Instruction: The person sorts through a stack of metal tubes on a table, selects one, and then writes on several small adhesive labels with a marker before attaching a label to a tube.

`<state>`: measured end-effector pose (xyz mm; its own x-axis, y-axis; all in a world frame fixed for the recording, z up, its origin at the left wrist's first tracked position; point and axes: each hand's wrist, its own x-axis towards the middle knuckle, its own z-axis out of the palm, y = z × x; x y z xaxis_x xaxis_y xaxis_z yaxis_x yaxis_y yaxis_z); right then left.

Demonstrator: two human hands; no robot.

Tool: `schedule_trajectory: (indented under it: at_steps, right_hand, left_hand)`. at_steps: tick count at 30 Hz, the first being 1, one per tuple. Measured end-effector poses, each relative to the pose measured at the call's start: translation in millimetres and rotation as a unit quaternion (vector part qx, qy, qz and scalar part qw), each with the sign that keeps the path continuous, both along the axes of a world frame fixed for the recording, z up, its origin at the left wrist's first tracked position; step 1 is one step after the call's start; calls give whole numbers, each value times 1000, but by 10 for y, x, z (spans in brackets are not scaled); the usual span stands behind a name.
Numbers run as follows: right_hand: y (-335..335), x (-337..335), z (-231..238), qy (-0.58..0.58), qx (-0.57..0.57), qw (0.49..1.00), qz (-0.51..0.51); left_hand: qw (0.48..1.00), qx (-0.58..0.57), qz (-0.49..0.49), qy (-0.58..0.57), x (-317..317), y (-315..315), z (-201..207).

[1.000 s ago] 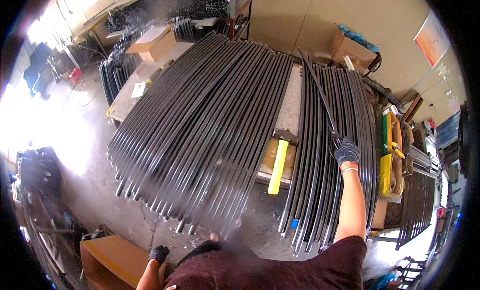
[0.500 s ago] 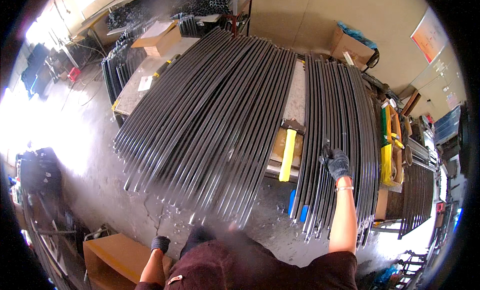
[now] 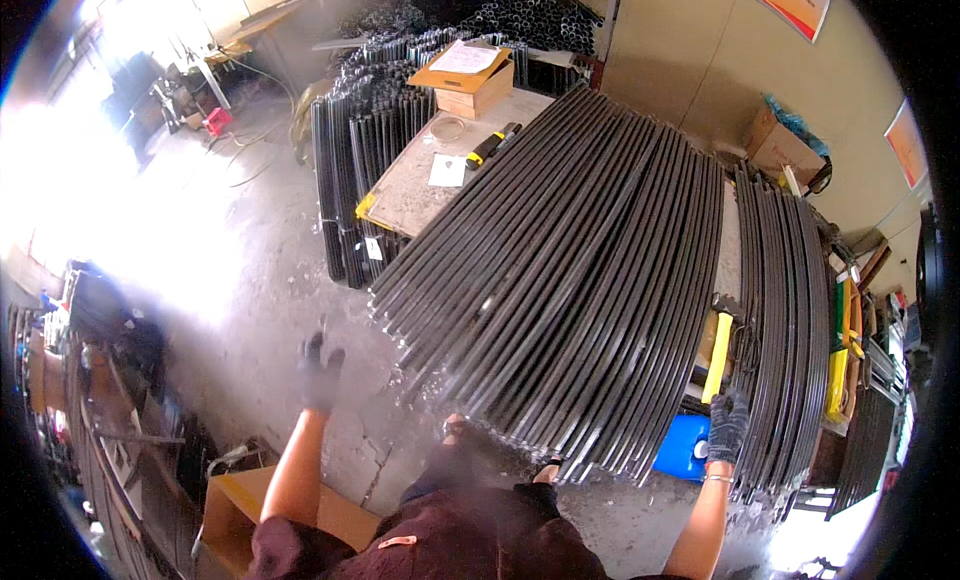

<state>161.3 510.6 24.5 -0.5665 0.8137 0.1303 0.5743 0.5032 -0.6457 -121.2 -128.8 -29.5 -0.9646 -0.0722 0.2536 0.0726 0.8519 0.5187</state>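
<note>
My left hand (image 3: 320, 377), in a dark grey glove, is raised over the floor to the left of the rods. Its fingers are spread and nothing is in it, though motion smears them a little. My right hand (image 3: 729, 430), gloved alike, is by the near end of the yellow handle of a hammer (image 3: 718, 355), fingers stretched forward; I cannot tell whether they touch it. A broad layer of long dark metal rods (image 3: 560, 280) covers the table between my hands. Right of the hammer lies a narrower row of rods (image 3: 785, 330). A blue container (image 3: 682, 448) is beside my right hand.
Beyond the rods, the tabletop (image 3: 415, 190) bears a cardboard box (image 3: 475, 95), a black-and-yellow tool (image 3: 490, 148) and a white paper (image 3: 447, 170). Bundled upright tubes (image 3: 385, 130) stand at its left. An open carton (image 3: 240, 515) is by my left arm; a yellow bin (image 3: 843, 350) stands right.
The view has swung left. My left hand has risen from low by my side and its fingers have spread. My right hand has come back from over the right-hand rods to the hammer's handle end.
</note>
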Motion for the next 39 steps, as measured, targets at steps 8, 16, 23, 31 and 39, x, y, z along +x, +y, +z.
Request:
schedule_trajectory:
  at_steps: [8,16,23,31,39]
  right_hand:
    - [-75,-145,-823,-3,-267,963,-26]
    - [-757,-507,-420,73,-326,940,71]
    - [-818,-716,-675,42,-261,948,176]
    - [-663,-430,-673,30,-191,961,197]
    - [-750,-152,-608,177,-416,888,86]
  left_hand:
    - [938,142,-257,-183,-2438,932,-178]
    - [821,220,-463,-250,-2068,1931,-26]
    - [853,-40,-474,-217,-1916,2070,-583]
    - [823,62,-482,-295,-1098,2907,295]
    - [799,10,-504,-328,-718,3255,381]
